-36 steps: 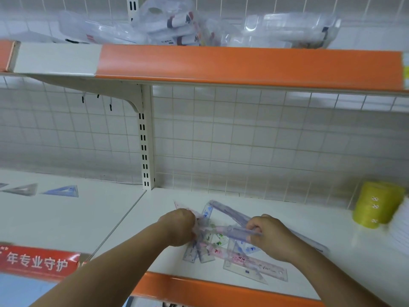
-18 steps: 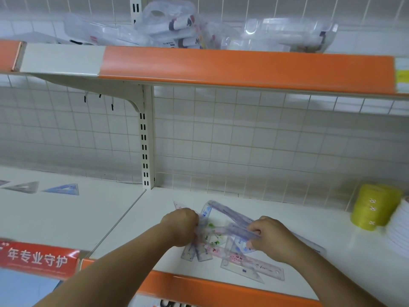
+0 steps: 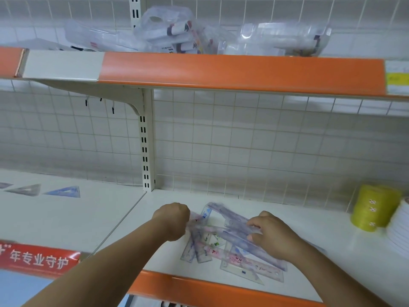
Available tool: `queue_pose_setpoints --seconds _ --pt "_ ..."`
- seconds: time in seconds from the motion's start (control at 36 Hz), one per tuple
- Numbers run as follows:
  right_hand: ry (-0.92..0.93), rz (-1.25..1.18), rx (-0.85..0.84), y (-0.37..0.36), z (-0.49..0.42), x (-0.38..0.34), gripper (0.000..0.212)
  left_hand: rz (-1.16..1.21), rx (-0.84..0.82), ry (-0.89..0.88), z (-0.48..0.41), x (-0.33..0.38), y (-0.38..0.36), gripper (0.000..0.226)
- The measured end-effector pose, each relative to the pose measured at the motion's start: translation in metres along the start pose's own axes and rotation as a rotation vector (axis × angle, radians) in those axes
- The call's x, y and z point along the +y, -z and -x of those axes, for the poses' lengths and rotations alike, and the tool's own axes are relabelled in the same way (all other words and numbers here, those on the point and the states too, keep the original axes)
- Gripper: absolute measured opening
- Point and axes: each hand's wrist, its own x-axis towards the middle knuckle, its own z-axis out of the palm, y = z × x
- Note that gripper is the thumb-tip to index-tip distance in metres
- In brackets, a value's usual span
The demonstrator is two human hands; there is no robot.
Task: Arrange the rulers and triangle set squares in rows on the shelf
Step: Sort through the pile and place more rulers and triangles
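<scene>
Barely anything had shifted: the left hand [image 3: 171, 220] and right hand [image 3: 272, 235] still pinched one purple ruler [image 3: 232, 220] between them, just above the pile [image 3: 234, 260] (still jumbled) on the shelf [image 3: 321, 222]; sorting remained ahead.

Location type: retail shop, stationery aisle. Indicators:
- White metal gondola shelf [image 3: 314, 218] with an orange price-strip edge [image 3: 221, 289] at 6 o'clock.
- Slotted upright [image 3: 145, 151] and wire-grid back panel [image 3: 265, 140] at 12 o'clock.
- Bagged stock [image 3: 168, 32] on the upper shelf [image 3: 221, 69].
- Red printed label strip [image 3: 37, 259] at 8 o'clock.
- Yellow twine spool [image 3: 374, 209] at 3 o'clock.
</scene>
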Motion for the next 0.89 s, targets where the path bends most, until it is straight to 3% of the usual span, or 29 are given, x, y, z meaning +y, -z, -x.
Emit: queue_pose_setpoints --seconds 0.22,0.39,0.5,0.89 --pt "0.017 0.024 -0.015 -0.001 -0.004 -0.006 0.024 -0.054 0.058 0.079 0.013 -0.020 0.010 0.018" --pt "0.057 0.023 -0.022 -0.003 -0.007 -0.012 0.015 -0.081 0.162 0.149 0.024 -0.022 0.021 0.028" --pt "0.063 0.020 -0.031 -0.003 -0.006 -0.014 0.023 0.015 0.183 0.240 0.026 -0.027 0.024 0.028" --pt "0.024 0.016 -0.037 0.002 -0.001 -0.010 0.029 0.140 0.079 0.035 0.020 -0.022 0.011 0.034"
